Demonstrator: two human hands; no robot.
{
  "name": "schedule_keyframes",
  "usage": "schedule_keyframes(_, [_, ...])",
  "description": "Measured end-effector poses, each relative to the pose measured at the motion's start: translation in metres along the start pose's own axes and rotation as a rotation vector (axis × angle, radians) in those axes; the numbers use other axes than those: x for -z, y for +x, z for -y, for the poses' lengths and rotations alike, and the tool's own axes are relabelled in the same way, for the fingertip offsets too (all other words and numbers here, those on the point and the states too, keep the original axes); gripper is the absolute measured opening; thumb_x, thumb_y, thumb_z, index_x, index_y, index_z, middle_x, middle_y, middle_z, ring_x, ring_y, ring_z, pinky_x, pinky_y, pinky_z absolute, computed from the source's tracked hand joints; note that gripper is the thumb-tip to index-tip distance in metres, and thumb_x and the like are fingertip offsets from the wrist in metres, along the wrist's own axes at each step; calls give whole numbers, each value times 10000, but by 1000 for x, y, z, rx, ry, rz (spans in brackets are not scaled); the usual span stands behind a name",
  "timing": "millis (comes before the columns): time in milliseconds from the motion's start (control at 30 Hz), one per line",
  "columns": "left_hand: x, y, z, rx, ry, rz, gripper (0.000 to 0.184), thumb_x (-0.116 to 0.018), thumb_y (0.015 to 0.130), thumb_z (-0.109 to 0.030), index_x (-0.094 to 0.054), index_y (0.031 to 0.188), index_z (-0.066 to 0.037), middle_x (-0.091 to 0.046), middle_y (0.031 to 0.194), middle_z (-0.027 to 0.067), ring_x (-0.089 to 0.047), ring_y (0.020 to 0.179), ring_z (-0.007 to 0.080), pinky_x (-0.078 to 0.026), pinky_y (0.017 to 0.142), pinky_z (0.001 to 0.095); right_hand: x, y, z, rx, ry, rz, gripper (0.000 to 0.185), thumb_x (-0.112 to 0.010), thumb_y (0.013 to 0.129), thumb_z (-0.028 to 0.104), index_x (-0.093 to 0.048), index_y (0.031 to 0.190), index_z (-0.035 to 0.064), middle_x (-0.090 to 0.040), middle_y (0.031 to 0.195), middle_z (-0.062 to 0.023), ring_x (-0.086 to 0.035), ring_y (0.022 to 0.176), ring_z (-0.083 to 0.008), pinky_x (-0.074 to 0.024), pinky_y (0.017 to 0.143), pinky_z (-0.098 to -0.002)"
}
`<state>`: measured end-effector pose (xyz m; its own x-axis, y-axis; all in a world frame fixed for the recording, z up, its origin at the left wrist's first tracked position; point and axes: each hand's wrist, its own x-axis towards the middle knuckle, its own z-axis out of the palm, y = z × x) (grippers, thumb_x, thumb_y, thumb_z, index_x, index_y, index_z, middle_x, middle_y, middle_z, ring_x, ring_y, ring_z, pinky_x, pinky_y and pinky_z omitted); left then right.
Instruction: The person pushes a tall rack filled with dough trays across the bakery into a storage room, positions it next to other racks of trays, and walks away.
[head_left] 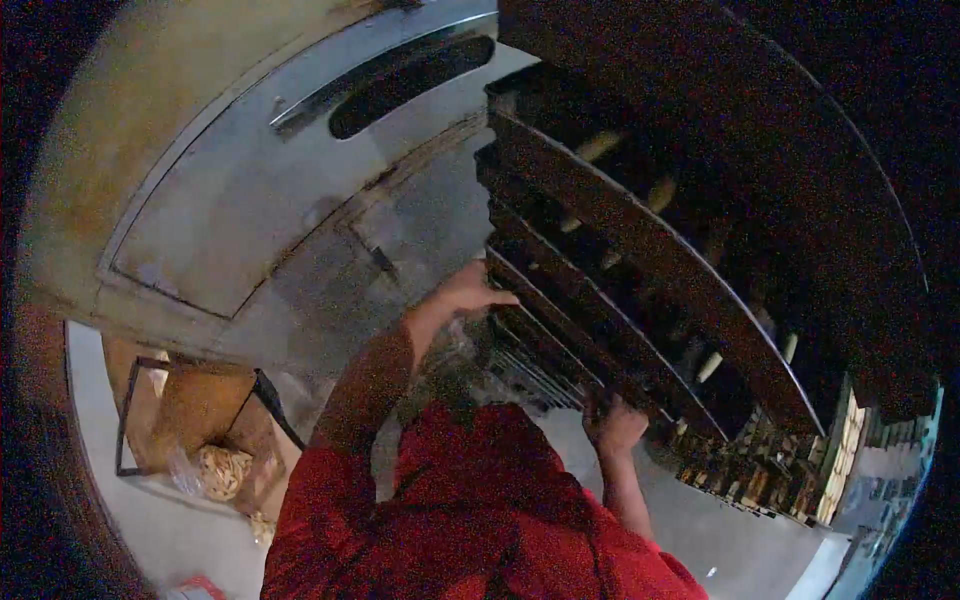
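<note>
Several long dark trays (640,215) are stacked one above another in front of me, their edges slanting down to the right. My left hand (468,290) grips the left end of a lower tray (550,325), the thumb lying over its rim. At the right end of what looks like the same tray, my right hand (618,425) is closed round the edge. Its fingertips are partly hidden in shadow. On the upper trays lie a few pale, finger-shaped pieces (660,193), too dark to name with certainty.
A metal panel with a dark slot-like recess (415,85) stands at the upper left. Down on the left floor is an open-topped box-like frame (190,400) with a clear bag of pale pieces (225,470). More stacked, layered items (765,470) are at the lower right.
</note>
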<state>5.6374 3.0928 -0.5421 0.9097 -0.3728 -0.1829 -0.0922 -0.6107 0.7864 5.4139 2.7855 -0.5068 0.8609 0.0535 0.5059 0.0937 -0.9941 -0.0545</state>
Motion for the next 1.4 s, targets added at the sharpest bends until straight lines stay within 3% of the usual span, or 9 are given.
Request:
schedule_keyframes(300, [68, -55, -18, -135, -151, -174, 658, -818, 607, -408, -602, 1112, -46, -624, 1098, 152, -591, 1016, 299, -455, 888, 383, 17, 17, 66, -132, 168, 216, 338, -697, 686, 317, -626, 907, 72, -643, 892, -153, -620, 718, -372, -500, 597, -474])
schedule_keyframes(500, [69, -71, -8, -283, 40, -292, 664, -803, 616, -408, -591, 1129, -43, -624, 1092, 166, -590, 1024, 319, -456, 895, 380, 9, 18, 78, -45, 20, -58, 397, -723, 639, 287, -633, 982, 110, -648, 915, -142, -618, 728, -385, -511, 612, -453])
schedule_keyframes(600, [44, -77, 1, -229, -2, -154, 692, -784, 632, -438, -572, 1156, -39, -620, 1094, 176, -590, 1022, 327, -459, 893, 385, -19, -14, 52, -117, 33, 78, 493, -714, 691, 339, -577, 1140, 186, -565, 1184, -143, -523, 1076, -393, -430, 881, -529])
schedule_keyframes(800, [12, -83, -9, -120, 223, -120, 698, -750, 670, -463, -546, 1188, -42, -611, 1086, 206, -586, 1007, 362, -467, 877, 409, 11, -7, 66, -141, 101, -84, 333, -723, 645, 249, -665, 932, 91, -653, 951, -120, -607, 915, -315, -485, 785, -426])
schedule_keyframes(1000, [0, -120, -32, -56, 55, -55, 767, -726, 688, -513, -500, 1217, -7, -598, 1071, 252, -587, 1001, 374, -468, 870, 435, -27, -61, 23, -183, -30, -23, 407, -695, 705, 441, -680, 881, 75, -654, 870, -143, -619, 817, -302, -494, 693, -417])
schedule_keyframes(1100, [-18, -106, -7, 45, 131, -32, 852, -714, 694, -546, -456, 1235, 58, -560, 1133, 275, -563, 1055, 369, -454, 902, 437, -42, -81, 11, -477, -133, 421, 502, -750, 641, 376, -632, 1034, 89, -624, 1050, -159, -603, 857, -362, -512, 699, -455])
schedule_keyframes(1200, [-10, -107, 2, 55, 90, -98, 917, -697, 706, -569, -415, 1249, 114, -516, 1201, 289, -533, 1109, 371, -437, 933, 441, -62, -80, -1, -23, -205, -24, 437, -698, 690, 467, -680, 858, 64, -641, 760, -139, -620, 689, -301, -475, 585, -409])
schedule_keyframes(1300, [-22, -78, 43, -44, 61, -146, 924, -694, 712, -563, -396, 1275, 107, -476, 1264, 274, -497, 1157, 376, -422, 958, 436, -46, -61, 20, -208, -244, 305, 387, -706, 688, 440, -674, 792, 69, -635, 723, -124, -613, 647, -310, -474, 571, -400])
schedule_keyframes(1400, [-6, -39, 18, -28, 89, -164, 815, -660, 760, -519, -429, 1264, 78, -499, 1236, 278, -513, 1121, 406, -420, 952, 440, -64, -32, 3, -199, -177, 90, 347, -718, 678, 417, -664, 730, 78, -623, 677, -119, -610, 629, -308, -467, 548, -399])
